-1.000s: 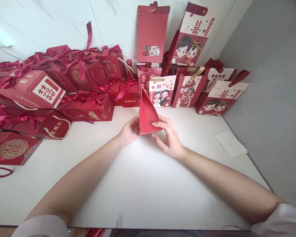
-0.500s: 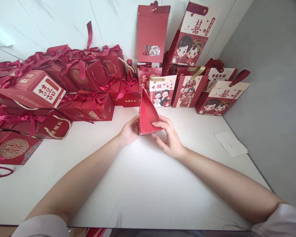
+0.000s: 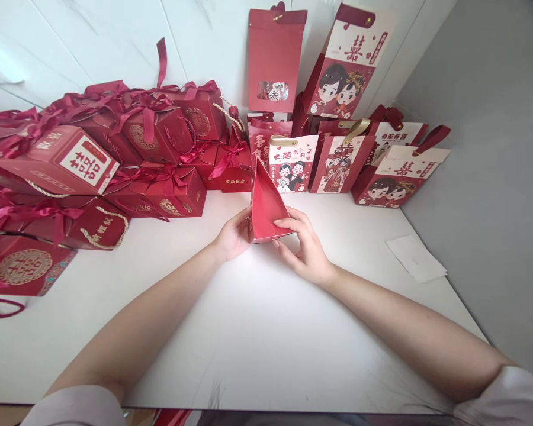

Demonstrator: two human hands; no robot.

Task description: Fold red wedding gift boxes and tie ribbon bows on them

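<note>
A folded piece of red card (image 3: 265, 204) stands on the white table (image 3: 249, 331), one pointed flap sticking up. My left hand (image 3: 233, 235) grips its left side, fingers closed behind it. My right hand (image 3: 304, 245) holds the lower right edge, thumb and forefinger pinching the card. Both forearms reach in from the near edge.
Several red ribboned gift boxes (image 3: 160, 189) are piled at the left. Red and white gift bags with cartoon couples (image 3: 337, 160) stand along the back wall. A white paper slip (image 3: 415, 258) lies at the right, near the grey wall.
</note>
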